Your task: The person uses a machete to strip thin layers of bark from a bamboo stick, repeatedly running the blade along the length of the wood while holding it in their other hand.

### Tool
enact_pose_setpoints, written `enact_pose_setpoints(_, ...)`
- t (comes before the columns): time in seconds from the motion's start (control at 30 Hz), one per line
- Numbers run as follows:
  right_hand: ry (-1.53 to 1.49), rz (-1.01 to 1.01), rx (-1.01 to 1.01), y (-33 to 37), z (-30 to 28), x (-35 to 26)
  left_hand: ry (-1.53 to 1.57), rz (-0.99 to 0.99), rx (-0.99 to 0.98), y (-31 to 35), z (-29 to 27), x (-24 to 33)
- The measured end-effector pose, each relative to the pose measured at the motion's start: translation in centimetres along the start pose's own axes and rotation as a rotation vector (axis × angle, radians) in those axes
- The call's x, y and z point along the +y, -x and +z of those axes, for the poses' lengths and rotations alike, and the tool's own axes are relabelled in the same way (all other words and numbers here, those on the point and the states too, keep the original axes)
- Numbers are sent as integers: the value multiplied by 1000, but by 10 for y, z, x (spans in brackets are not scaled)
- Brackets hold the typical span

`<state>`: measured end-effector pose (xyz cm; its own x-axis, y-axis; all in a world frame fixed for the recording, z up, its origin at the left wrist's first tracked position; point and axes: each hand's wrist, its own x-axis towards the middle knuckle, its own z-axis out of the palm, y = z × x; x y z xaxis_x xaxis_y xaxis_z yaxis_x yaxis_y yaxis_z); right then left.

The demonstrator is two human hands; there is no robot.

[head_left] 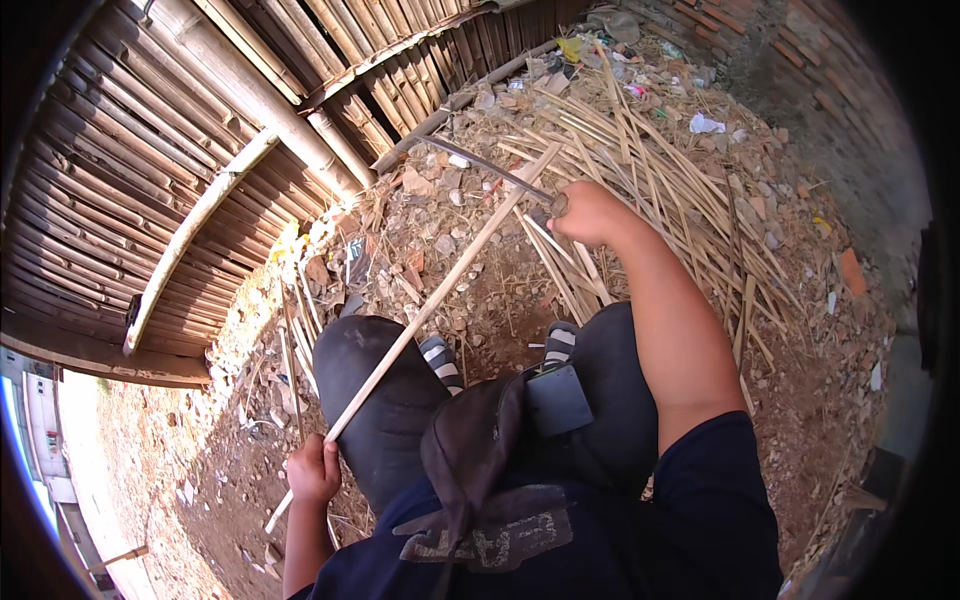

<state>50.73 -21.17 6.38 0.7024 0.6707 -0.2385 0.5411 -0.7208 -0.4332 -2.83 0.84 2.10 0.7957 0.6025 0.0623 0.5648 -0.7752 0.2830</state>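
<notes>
- Rubble-strewn ground (210,520) spreads under the crouching person; by a clock face set on mid-view, a bamboo-slat wall (110,240) stands toward 10 o'clock and a brick wall (850,130) toward 2.
- One long pale strip (440,285) lies slantwise in front of the body, its long axis running from 7 o'clock up to 1, passing over the left knee (365,385).
- Near its lower end, the left hand (314,470) has its fingers wrapped round the strip; a short tail sticks out below toward 7.
- At about 2 o'clock, the right hand (590,214) is clenched on the handle of a long blade (480,165), which points toward 10 and crosses the strip close to its upper end.
- That crossing is the key relation: from the right fingers the strip's upper end lies toward 11, just beside them and much nearer than to the left hand.
- Beyond the right hand, a loose pile of strips (700,215) sprawls toward 2.
- Hard to make out: whether blade and strip touch, and whether the strip rests on the knee. Most of the handle is hidden by the right fist, and the left fingertips are partly out of sight.
</notes>
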Motion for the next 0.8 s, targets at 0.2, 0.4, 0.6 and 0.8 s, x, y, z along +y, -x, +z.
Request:
enact_pose_setpoints(0.2,154,-203,-135,35,3,-54,52,0,-14,-3,-2,0)
enact_pose_setpoints(0.4,-204,-16,-20,-6,4,-3,126,15,-7,-5,2,2)
enact_pose_setpoints(0.6,140,-121,-129,30,7,-57,147,-27,-88,-9,-17,7)
enact_pose_setpoints(0.8,19,-127,-166,-4,13,-23,198,-29,-114,-13,-9,-1)
